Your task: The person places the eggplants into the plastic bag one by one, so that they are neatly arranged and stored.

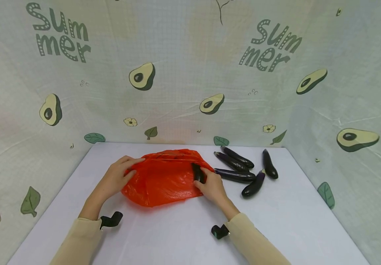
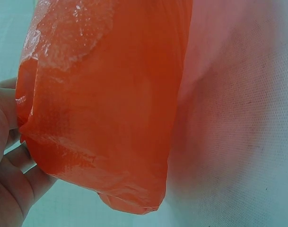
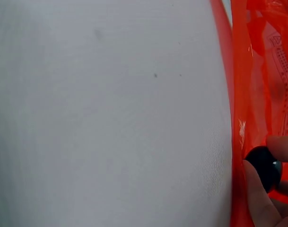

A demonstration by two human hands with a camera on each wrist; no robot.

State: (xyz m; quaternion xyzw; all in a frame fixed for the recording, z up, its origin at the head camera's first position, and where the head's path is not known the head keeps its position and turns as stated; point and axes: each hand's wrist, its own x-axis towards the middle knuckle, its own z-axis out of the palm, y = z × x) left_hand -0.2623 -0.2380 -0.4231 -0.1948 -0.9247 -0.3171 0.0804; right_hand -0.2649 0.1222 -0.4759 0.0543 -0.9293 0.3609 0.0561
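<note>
A red plastic bag (image 1: pixel 167 180) lies spread on the white table. My left hand (image 1: pixel 119 176) grips its left edge; in the left wrist view, the bag's crumpled edge (image 2: pixel 28 99) sits between thumb and fingers. At the bag's right side my right hand (image 1: pixel 211 186) holds a dark eggplant (image 1: pixel 197 172) between thumb and fingers. That eggplant's rounded end (image 3: pixel 264 165) shows in the right wrist view, against the red plastic. How far it lies inside the bag I cannot tell.
Several more eggplants lie right of the bag: one (image 1: pixel 236 176) close by my right hand, another (image 1: pixel 254 185) nearer me, and one (image 1: pixel 270 165) farthest right. A printed cloth (image 1: pixel 177 103) hangs behind and at both sides of the white table (image 1: pixel 163 239).
</note>
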